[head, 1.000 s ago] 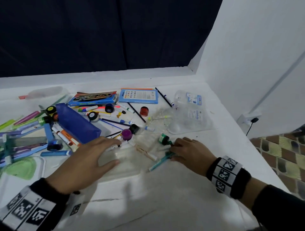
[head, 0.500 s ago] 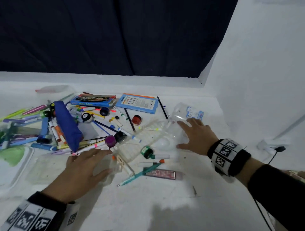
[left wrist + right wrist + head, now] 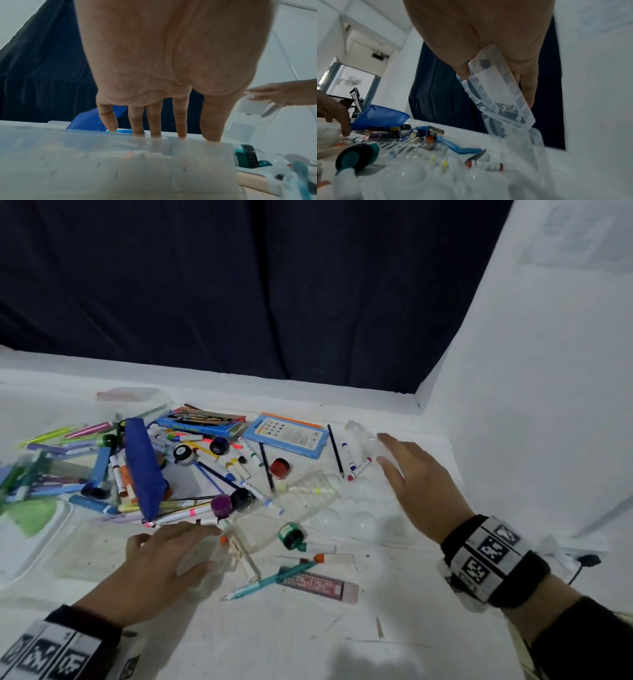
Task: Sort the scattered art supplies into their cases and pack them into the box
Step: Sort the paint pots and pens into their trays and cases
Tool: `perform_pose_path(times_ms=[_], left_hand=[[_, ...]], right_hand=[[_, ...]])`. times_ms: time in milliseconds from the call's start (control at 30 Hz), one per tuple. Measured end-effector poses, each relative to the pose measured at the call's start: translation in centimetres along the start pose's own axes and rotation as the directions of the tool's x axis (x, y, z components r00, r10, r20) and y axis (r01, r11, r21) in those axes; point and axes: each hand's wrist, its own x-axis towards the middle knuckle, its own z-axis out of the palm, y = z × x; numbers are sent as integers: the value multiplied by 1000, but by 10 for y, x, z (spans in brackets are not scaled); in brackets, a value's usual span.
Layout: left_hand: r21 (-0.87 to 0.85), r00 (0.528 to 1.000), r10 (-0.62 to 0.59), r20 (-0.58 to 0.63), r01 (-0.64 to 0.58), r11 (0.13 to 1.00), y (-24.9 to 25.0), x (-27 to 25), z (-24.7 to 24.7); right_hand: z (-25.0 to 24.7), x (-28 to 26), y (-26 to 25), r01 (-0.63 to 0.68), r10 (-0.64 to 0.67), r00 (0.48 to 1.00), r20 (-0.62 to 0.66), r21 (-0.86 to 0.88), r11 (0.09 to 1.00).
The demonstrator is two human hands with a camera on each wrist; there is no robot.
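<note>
While our left hand (image 3: 156, 565) lies flat with straight fingers on a frosted plastic case (image 3: 116, 162) near the front edge of the tabletop (image 3: 274, 642), our right hand (image 3: 416, 486) reaches toward the far right corner and holds a small clear hinged case (image 3: 498, 89); the right wrist view shows that case swung open, its lid pinched between thumb and fingers. The scattered supplies fill the left and middle of the tabletop. A blue pencil pouch (image 3: 142, 465) lies among markers toward the left edge. A dark colour-pencil box (image 3: 202, 422) and a light blue flat box (image 3: 286, 434) sit side by side near the far edge. Between our hands lie a green-capped paint pot (image 3: 291, 535), a purple paint pot (image 3: 222, 506) touching a black one, a red paint pot (image 3: 279, 467), a teal pen (image 3: 270, 580) and a reddish eraser sleeve (image 3: 320, 585) just beside the pen. A clear moulded palette tray (image 3: 346, 508) rests under and beside the right hand. A pale green-tinted lid (image 3: 30, 517) sits at the left edge
</note>
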Motion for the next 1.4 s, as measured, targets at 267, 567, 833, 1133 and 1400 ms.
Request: perform_pose_path(times_ms=[267,567,833,1133,1400], left_hand=[[-239,973,150,-176,-190,952,29,0,-22],[-776,982,125,-141,-188,603,63,-17,-21],[-491,962,270,42,-215,844,19,-46,0],[80,916,401,-4,-399,913,16,-51,7],[343,819,565,100,-561,753,14,-66,12]], right_hand=[[-48,-6,-71,-2,9,986,-164,42,999],[-30,-75,-129,-411,380,894,237,772,484],[-13,-133,-119,-709,274,644,714,422,566],[9,-153,-112,-129,235,732,640,-208,970],[17,-153,-101,75,117,771,626,-271,960]])
